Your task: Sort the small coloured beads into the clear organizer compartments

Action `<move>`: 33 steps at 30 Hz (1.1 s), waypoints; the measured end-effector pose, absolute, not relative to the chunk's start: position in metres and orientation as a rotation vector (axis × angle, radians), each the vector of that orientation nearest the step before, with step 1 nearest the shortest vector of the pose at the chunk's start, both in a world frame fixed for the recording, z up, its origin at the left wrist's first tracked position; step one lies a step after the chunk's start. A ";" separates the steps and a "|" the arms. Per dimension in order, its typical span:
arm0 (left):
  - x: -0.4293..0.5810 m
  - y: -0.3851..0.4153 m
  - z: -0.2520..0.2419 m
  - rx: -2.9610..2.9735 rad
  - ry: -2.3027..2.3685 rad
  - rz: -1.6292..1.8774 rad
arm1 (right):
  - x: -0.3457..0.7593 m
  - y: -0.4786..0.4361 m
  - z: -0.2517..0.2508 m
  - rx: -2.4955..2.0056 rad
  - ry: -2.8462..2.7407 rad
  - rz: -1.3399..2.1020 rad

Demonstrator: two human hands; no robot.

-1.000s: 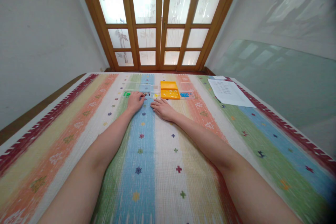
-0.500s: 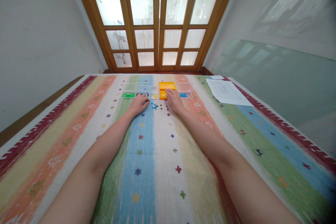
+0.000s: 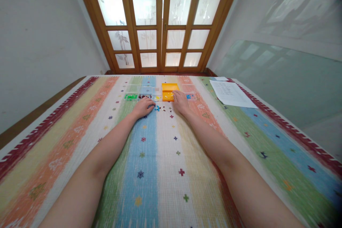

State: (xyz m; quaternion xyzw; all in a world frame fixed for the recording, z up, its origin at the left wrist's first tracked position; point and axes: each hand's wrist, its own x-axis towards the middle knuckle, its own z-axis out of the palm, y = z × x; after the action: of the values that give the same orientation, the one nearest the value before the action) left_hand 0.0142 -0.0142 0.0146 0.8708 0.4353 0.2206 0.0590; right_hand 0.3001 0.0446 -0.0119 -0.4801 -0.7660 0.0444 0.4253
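Note:
My left hand rests on the cloth with its fingers curled together, the tips beside a small scatter of blue pieces. Whatever those fingertips hold, if anything, is too small to make out. A few dark and white bits lie right of the blue ones. My right hand is at the right edge of an open orange box, its fingers bent and closed; what they hold is hidden. Small white pieces show inside the box.
Clear open boxes stand in a row: green pieces, dark red pieces, yellow pieces and blue pieces. A printed paper lies at the right on the striped tablecloth. Glazed wooden doors stand beyond the table.
My left hand has shifted slightly right, toward the loose blue pieces. My right hand has moved right, from over the orange box to its right edge, uncovering more of the inside.

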 end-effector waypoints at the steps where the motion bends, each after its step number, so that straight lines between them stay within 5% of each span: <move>1: 0.015 -0.014 0.014 2.634 1.312 0.665 | 0.300 0.045 -0.012 -1.197 -1.911 0.127; 15: 0.016 -0.015 0.014 2.641 1.266 0.671 | 0.302 0.048 -0.013 -1.158 -1.793 0.421; 33: 0.051 -0.036 0.024 2.799 1.190 0.594 | 0.300 0.043 -0.009 -1.170 -1.906 0.220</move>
State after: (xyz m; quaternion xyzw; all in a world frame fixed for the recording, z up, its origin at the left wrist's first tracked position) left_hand 0.0514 -0.0359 0.0245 0.9030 0.3840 0.1916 0.0216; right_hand 0.3004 0.0428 -0.0090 -0.4694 -0.7648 0.0885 0.4323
